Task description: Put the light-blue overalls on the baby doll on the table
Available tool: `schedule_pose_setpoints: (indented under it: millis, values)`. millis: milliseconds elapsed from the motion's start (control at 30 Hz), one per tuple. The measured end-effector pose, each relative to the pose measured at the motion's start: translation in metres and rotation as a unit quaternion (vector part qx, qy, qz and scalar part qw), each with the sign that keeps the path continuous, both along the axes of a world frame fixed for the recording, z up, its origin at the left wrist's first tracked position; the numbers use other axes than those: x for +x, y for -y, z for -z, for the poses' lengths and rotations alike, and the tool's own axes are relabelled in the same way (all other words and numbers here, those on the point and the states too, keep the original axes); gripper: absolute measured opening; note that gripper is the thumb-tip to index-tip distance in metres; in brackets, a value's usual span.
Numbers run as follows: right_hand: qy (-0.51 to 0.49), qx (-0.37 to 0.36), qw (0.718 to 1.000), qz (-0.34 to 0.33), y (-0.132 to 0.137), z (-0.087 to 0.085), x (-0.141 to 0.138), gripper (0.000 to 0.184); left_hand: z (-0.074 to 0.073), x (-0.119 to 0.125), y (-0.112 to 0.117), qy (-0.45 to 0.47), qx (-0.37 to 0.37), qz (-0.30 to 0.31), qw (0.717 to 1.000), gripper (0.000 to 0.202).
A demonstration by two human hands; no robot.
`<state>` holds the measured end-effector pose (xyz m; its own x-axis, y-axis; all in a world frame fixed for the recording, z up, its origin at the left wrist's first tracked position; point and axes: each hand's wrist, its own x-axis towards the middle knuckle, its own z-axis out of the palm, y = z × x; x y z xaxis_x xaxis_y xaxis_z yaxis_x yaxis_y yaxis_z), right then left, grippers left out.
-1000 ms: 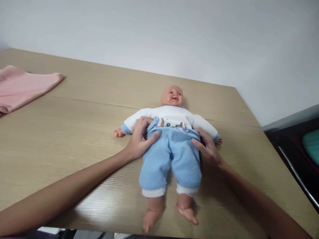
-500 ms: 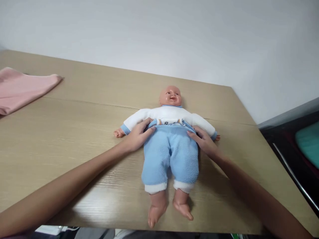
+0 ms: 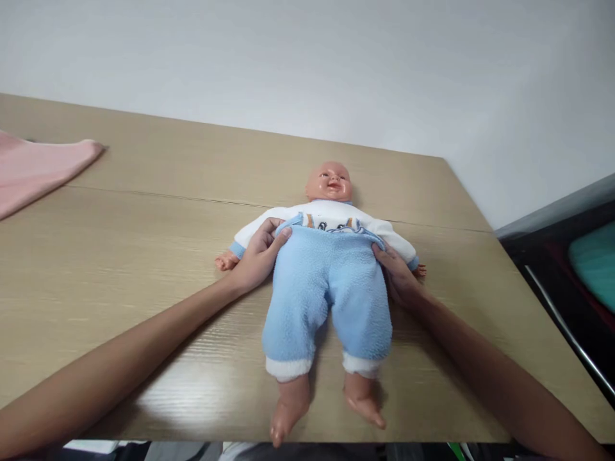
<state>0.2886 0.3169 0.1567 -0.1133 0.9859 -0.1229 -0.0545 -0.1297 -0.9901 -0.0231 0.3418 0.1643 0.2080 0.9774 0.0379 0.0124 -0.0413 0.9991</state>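
Observation:
A baby doll (image 3: 329, 182) lies on its back on the wooden table, head away from me and bare feet near the front edge. It wears a white top (image 3: 317, 210) with blue cuffs and fuzzy light-blue pants (image 3: 331, 275) with white ankle cuffs. My left hand (image 3: 262, 253) is closed on the left side of the pants' waistband, thumb on top. On the other side my right hand (image 3: 396, 269) grips the waistband too, its fingers partly hidden behind the fabric. Between them the waistband is spread, and a printed animal face on the top shows above it.
A pink cloth (image 3: 43, 169) lies on the table (image 3: 168, 262) at the far left. A white wall (image 3: 288, 70) rises behind the table. Past the right edge stands a dark object with a teal part (image 3: 596, 272).
Both hands have moved slightly apart, stretching the waistband wider and higher on the doll. The doll's legs have spread farther apart. The view has shifted a little.

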Motion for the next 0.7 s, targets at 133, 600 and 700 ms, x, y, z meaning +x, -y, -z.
schedule_pose_setpoints:
  millis: [133, 600, 700]
  values:
    - [0.056, 0.03, 0.996, -0.059, -0.002, -0.007, 0.017, 0.035, -0.003, -0.01, -0.009, -0.096, 0.072, 0.038, 0.992, 0.047]
    - [0.038, 0.114, 0.992, -0.027, -0.006, -0.004, 0.019, 0.028, 0.0, -0.016, -0.013, 0.008, 0.106, 0.042, 0.993, 0.036]
    - [0.021, 0.129, 0.991, -0.014, -0.012, 0.003, 0.01, 0.024, 0.0, -0.009, -0.013, 0.109, 0.031, 0.043, 0.993, 0.038]
